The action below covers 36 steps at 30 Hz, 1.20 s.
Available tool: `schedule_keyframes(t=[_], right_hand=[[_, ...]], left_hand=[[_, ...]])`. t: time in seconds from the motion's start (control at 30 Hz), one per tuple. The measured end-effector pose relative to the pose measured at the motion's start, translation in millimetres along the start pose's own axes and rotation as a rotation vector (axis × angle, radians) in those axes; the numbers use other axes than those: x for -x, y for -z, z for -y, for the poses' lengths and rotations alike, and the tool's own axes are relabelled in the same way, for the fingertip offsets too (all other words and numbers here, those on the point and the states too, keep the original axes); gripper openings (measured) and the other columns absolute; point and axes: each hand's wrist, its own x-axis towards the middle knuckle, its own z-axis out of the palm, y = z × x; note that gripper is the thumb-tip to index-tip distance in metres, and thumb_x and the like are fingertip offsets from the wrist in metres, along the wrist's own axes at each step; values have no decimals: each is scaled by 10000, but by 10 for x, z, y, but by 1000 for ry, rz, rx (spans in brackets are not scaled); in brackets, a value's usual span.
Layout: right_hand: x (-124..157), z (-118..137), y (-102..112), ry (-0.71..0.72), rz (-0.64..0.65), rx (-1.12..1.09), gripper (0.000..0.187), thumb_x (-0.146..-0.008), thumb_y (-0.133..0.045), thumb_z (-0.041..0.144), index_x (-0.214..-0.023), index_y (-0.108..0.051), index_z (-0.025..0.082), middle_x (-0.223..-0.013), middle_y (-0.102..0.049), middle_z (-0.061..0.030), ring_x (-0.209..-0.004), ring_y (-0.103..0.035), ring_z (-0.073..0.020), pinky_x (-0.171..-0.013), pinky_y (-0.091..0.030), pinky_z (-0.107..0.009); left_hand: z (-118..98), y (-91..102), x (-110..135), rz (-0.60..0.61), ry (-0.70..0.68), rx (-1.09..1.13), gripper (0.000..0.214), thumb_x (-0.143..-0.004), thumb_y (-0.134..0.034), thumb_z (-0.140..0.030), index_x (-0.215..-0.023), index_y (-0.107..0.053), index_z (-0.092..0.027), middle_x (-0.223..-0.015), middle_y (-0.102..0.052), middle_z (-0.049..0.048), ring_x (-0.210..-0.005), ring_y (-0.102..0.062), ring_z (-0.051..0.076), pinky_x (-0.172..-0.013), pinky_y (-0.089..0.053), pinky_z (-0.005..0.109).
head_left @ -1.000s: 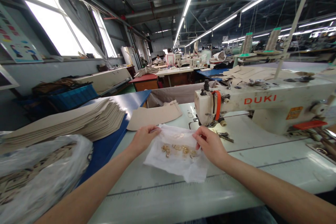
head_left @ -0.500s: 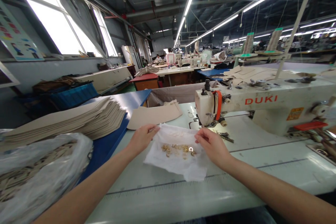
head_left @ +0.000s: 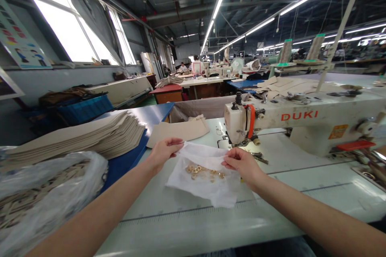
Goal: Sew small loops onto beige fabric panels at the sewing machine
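Pinching the upper right edge of a white bag (head_left: 199, 194), the right hand (head_left: 243, 164) has thumb and forefinger nearly together; the left hand (head_left: 164, 152) has its fingers narrowly spread at the upper left corner, and whether they grip it I cannot tell. Between and slightly below the hands, the bag lies on the pale tabletop (head_left: 187, 235), its lower edge uneven and overlapping the printed ruler (head_left: 150, 219). Small gold rings (head_left: 197, 170) show in its middle, whether inside or on top is unclear. Open room runs from the bag's lower edge toward the body, down to the rounded table edge. Ahead of the right hand, the sewing machine (head_left: 301, 114) limits movement, with a metal tool (head_left: 259, 158) just beyond the knuckles. Just beyond the left hand lies a beige piece (head_left: 177, 130); farther left, a beige stack (head_left: 81, 136) and a clear plastic bag (head_left: 87, 168) crowd that side.
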Motion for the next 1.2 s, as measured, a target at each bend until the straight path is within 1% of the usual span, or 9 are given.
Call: schedule_keyframes(t=[0.1,0.27,0.4,0.53,0.73,0.9,1.0,1.1,1.2], right_hand=[[14,38,-10,-41,-22,-50,138,-655,-684,205,-657,-550,173,-561,-601,32,-567,-637,-124,-580,-527,-240],[32,120,-32,-78,-64,-100,132,-663,-641,110,-768,-596,175,-539,-546,84,-483,-601,-82,-485,-492,-180],[18,158,-55,-108,-56,-83,82,-711,-599,78,-727,-637,150,-515,-582,46,-474,-602,-82,-460,-476,-158],[9,185,-80,-120,-64,-84,124,-776,-533,72,-722,-616,148,-537,-613,21,-496,-629,-89,-459,-483,-152],[70,260,-117,-112,-39,-139,100,-796,-479,107,-733,-518,174,-718,-634,26,-577,-685,-123,-473,-506,-180],[53,248,-119,-165,-18,-166,118,-786,-445,80,-749,-468,190,-567,-561,57,-582,-691,-148,-491,-500,-186],[42,236,-111,-178,-18,-152,164,-785,-422,39,-792,-497,184,-595,-607,33,-614,-693,-128,-534,-504,-176],[57,246,-112,-181,-8,-139,208,-784,-412,19,-820,-540,178,-635,-634,18,-644,-693,-113,-586,-514,-179],[79,253,-110,-181,14,-120,224,-781,-411,26,-814,-576,173,-665,-649,8,-656,-688,-108,-619,-516,-193]], left_hand=[[-68,0,-11,11,55,121,252,-601,-761,-164,-833,-669,-128,-822,-700,56,-609,-576,83,-508,-439,165],[-170,-35,-31,2,83,262,143,-666,-699,-20,-743,-636,-122,-773,-697,67,-594,-610,83,-529,-493,145],[-253,-74,-4,-14,64,325,152,-723,-624,33,-720,-627,-119,-721,-683,53,-600,-623,78,-579,-522,138],[-326,-99,23,-18,26,339,162,-747,-582,39,-738,-641,-112,-726,-681,45,-614,-626,69,-601,-518,132],[-342,-56,-4,2,-62,279,96,-692,-678,-96,-780,-671,-133,-756,-674,23,-674,-615,82,-685,-503,170],[-328,20,82,126,-104,112,418,-503,-806,-197,-907,-705,-164,-829,-659,17,-770,-605,149,-801,-481,288],[-317,52,169,241,-285,-215,540,-466,-759,-149,-999,-694,-211,-938,-636,20,-867,-592,192,-866,-451,343],[-278,35,219,226,-527,-599,355,-563,-646,-186,-910,-715,-219,-900,-611,30,-882,-578,217,-875,-423,367],[-221,-2,207,162,-560,-737,172,-658,-562,-271,-735,-703,-209,-784,-590,29,-805,-575,215,-803,-418,352]])
